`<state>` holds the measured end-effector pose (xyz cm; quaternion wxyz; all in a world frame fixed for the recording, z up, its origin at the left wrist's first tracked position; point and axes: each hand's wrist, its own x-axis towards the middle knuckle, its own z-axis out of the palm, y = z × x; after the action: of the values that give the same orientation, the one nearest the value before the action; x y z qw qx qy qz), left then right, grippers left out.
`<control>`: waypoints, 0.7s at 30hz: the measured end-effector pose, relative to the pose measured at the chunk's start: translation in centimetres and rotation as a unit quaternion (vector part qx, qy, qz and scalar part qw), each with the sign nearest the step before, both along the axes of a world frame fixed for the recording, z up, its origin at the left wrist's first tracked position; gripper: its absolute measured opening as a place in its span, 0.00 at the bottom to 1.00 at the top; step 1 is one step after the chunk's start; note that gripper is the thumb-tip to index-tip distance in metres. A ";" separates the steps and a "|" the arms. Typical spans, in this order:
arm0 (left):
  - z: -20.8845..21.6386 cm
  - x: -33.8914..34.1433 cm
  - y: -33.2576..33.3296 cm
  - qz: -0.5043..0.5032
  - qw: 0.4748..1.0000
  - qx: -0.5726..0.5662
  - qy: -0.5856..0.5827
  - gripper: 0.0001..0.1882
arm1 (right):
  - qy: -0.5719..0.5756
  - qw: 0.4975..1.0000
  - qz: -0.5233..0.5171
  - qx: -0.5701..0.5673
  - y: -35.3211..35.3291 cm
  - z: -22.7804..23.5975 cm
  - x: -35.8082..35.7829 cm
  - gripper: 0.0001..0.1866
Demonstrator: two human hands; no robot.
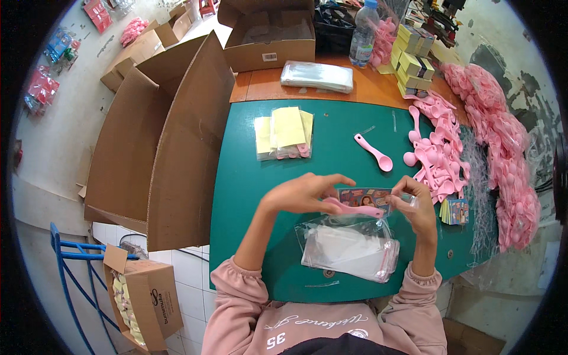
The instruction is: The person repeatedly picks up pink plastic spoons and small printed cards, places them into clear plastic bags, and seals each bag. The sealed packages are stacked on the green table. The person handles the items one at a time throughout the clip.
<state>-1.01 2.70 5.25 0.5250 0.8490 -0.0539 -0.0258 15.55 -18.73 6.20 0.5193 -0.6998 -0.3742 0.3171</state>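
In front of me, my left hand (305,192) holds one end of a pink spoon (355,209), with the index finger stretched out above it. Just behind the spoon is a colourful printed card (373,197), which seems to lie in or against a clear plastic bag. My right hand (414,204) pinches the right edge of that bag between thumb and fingers. Below both hands lies a stack of clear plastic bags (349,251). A single pink spoon (374,152) rests on the green table beyond them.
Filled bags with yellow cards (288,130) lie at the far left of the green table (248,189). On the right are a heap of pink spoons (436,154), small printed cards (455,212) and bagged spoons (515,171). A large open carton (183,142) stands left. A water bottle (363,35) stands behind.
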 end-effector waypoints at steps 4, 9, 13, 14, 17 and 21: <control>0.2 -0.2 0.5 0.010 0.995 -0.096 0.033 0.29 | 0.052 0.998 0.047 0.008 1.3 0.7 -1.6 0.09; 2.0 0.1 -0.5 0.000 0.992 -0.086 0.095 0.30 | 0.087 0.993 0.079 -0.034 0.6 0.2 -0.4 0.07; -1.3 0.5 -1.5 0.084 0.994 -0.059 -0.041 0.31 | 0.037 0.997 0.051 0.037 0.6 -0.8 0.2 0.07; -1.5 0.7 -2.4 0.080 0.994 -0.061 -0.041 0.31 | 0.010 0.998 0.018 0.052 0.5 -0.7 0.2 0.08; -1.6 0.1 -4.2 0.342 0.931 -0.124 0.029 0.29 | -0.131 0.987 -0.094 0.007 2.0 0.5 -0.5 0.12; -3.9 -1.4 -5.6 0.237 0.826 -0.500 0.108 0.30 | -0.239 0.961 0.139 0.029 3.6 2.2 -2.0 0.16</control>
<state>-2.36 -2.91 1.36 0.8699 0.4492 0.1999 0.0384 13.57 -15.09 8.35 0.3860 -0.6807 -0.5900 0.1989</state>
